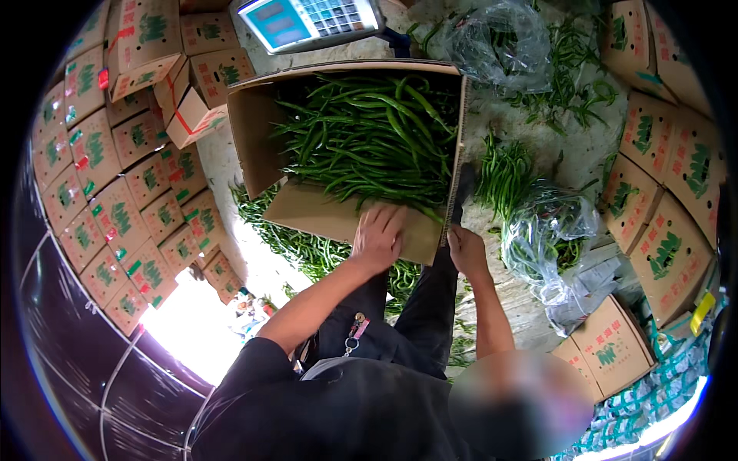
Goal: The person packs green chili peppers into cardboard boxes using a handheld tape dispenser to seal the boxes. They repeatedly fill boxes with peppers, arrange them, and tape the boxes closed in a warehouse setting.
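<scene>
In front of me stands an open cardboard box (253, 138) filled with long green chili peppers (375, 132). My left hand (377, 233) lies over the box's near flap (323, 216), its fingertips by the lower edge of the peppers; whether it presses the flap or touches peppers is unclear. At the box's near right corner, my right hand (466, 248) grips the cardboard edge, thumb up along it. A digital scale (311, 23) with a lit panel is just beyond the box's far side. Loose peppers (311, 248) lie beneath and beside the near flap.
Stacked printed cartons (121, 213) line the left side, and more cartons (663, 248) stand at the right. On the floor at right are a pepper bunch (507, 173), a clear plastic bag (548, 230) with peppers and another plastic bag (499, 46). A carton (614, 351) sits at lower right.
</scene>
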{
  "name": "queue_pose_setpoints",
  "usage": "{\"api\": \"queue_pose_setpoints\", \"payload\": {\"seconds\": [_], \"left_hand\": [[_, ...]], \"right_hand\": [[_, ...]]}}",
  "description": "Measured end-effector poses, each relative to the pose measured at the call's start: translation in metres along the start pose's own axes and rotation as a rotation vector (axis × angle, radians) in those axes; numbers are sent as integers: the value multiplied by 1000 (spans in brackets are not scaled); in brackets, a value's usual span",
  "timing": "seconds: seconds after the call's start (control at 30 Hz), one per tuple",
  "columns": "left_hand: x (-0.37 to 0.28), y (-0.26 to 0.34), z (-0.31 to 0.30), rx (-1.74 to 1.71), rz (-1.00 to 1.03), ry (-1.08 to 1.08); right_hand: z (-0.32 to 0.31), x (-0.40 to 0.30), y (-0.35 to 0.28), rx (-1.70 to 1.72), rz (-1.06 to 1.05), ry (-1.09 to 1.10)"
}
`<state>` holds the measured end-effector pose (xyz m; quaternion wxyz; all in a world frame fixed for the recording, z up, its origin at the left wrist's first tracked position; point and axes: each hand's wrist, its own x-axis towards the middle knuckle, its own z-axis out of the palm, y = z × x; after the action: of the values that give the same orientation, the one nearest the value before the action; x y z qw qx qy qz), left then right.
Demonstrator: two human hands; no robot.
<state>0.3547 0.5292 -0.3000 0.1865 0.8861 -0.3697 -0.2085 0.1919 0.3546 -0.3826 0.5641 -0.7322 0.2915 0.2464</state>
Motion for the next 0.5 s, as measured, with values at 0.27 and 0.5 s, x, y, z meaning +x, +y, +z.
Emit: {"api": "queue_pose_setpoints", "payload": {"seconds": [0.27, 0.5], "left_hand": [[15, -67, 22, -295, 535, -245], [-12, -93, -29, -163, 572, -186]], "right_hand": [[-17, -81, -103, -159, -180, 180], [-39, -65, -188, -204, -278, 404]]}}
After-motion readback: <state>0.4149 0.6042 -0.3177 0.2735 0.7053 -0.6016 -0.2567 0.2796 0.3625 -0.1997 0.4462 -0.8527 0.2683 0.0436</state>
